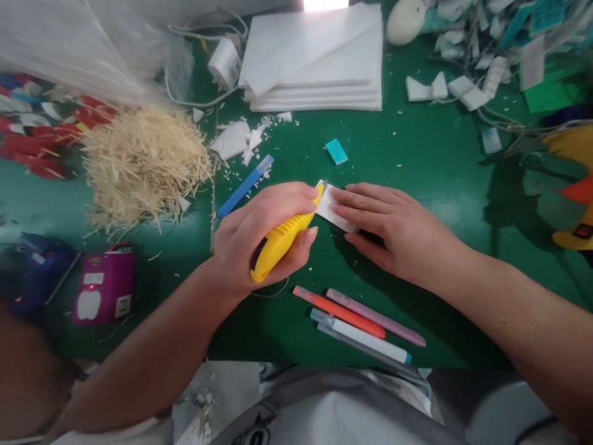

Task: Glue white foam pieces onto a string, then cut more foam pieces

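Left hand (245, 232) grips a yellow knife (281, 242), tip at the white piece (330, 209) the right hand (391, 222), fingers outstretched, presses against the desk (445, 148).

On the table (417, 145), a strip (334, 212) lies under the right hand (389, 219), with stacked sheets (315, 55) behind it, pens (340, 311) before it, straw (143, 164) to its left.

The worktop (417, 154) carries four slim pens (340, 311), one blue stick (245, 186), one turquoise piece (336, 151), one purple box (105, 287) and one white adapter (225, 63). One yellow cutter (285, 241) shows; the white scraps (233, 141) defy counting.
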`<state>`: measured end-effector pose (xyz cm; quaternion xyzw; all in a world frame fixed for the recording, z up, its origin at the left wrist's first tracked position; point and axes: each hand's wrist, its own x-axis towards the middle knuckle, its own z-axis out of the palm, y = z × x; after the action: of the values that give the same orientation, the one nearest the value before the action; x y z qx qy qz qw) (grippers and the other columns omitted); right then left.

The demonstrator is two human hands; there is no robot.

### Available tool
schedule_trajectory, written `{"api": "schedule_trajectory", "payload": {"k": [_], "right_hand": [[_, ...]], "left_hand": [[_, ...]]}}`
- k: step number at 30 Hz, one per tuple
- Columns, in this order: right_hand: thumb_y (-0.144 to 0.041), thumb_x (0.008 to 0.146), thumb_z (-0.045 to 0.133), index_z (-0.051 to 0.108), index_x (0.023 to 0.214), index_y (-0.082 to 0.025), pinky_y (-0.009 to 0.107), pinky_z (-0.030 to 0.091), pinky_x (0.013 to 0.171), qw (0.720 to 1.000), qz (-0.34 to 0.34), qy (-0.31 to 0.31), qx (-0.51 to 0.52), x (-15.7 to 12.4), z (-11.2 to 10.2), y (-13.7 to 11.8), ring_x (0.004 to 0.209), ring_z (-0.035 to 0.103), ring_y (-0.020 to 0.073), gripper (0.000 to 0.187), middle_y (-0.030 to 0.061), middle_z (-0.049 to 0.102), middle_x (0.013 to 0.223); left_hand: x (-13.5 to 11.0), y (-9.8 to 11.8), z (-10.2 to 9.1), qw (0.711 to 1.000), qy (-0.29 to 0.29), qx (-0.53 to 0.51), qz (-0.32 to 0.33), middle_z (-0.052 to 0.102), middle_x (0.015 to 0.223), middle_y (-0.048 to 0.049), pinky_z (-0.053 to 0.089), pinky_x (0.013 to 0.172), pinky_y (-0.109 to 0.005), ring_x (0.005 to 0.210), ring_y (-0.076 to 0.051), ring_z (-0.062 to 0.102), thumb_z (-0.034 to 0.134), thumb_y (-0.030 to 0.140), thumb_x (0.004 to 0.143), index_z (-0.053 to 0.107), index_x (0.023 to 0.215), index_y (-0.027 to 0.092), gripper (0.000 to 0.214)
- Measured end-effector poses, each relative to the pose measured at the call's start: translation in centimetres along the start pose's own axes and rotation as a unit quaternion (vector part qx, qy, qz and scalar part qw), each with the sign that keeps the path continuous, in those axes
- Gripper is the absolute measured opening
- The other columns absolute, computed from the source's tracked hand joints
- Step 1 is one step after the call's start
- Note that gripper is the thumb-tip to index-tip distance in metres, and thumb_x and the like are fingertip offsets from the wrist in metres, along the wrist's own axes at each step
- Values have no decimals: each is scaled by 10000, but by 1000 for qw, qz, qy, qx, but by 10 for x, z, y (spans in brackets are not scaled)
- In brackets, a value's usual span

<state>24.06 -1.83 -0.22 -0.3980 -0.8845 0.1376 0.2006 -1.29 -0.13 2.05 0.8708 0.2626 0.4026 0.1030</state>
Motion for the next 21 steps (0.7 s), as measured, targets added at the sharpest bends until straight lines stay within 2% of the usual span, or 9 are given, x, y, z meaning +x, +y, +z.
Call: {"api": "schedule_trajectory", "payload": {"k": [3,6,10,13,19,21], "right_hand": [[-183,1036,540,734,1376,-117,583,612,1086,1000,-3,0,-7,1,0,-1,1357,685,360,398,144,709,1479],[-170,1025,554,738,1358,-86,586,625,1064,1000,-19,8,-18,1,-2,-2,1324,702,371,389,157,716,1468],[-168,1003,594,711,1384,-37,586,641,1038,998,-46,5,-40,2,-4,-3,1307,704,394,419,181,708,1471],[-151,1008,575,720,1367,-28,556,654,1021,997,-56,12,-51,2,-5,-3,1278,717,382,406,176,720,1456],[-133,1021,534,732,1352,-33,537,653,1005,996,-58,29,-64,3,0,-3,1272,708,374,398,154,731,1446],[-131,1011,547,729,1354,-24,542,646,1006,996,-60,31,-61,3,2,-3,1268,706,378,403,164,730,1444]], "left_hand": [[1,-1,0,1000,3,2,23,788,1057,-50,696,971,-375,1088,-230,796,624,112,960,642,1236,230,301],[0,-2,3,1000,9,12,15,784,1040,-48,687,954,-341,1068,-221,799,609,113,945,644,1212,237,296],[0,-4,6,999,29,30,21,788,1077,-70,674,936,-356,1037,-224,789,627,158,939,639,1247,235,318],[2,-6,6,999,10,34,28,781,1088,-96,659,917,-373,1028,-230,768,652,185,939,645,1253,219,316],[2,-6,4,995,-29,91,-32,778,1001,-89,646,766,-326,865,-207,747,625,369,987,693,1191,192,279],[2,-5,7,992,-52,97,-54,811,1049,-79,655,788,-291,888,-197,785,642,395,1007,679,1199,178,292]]}}
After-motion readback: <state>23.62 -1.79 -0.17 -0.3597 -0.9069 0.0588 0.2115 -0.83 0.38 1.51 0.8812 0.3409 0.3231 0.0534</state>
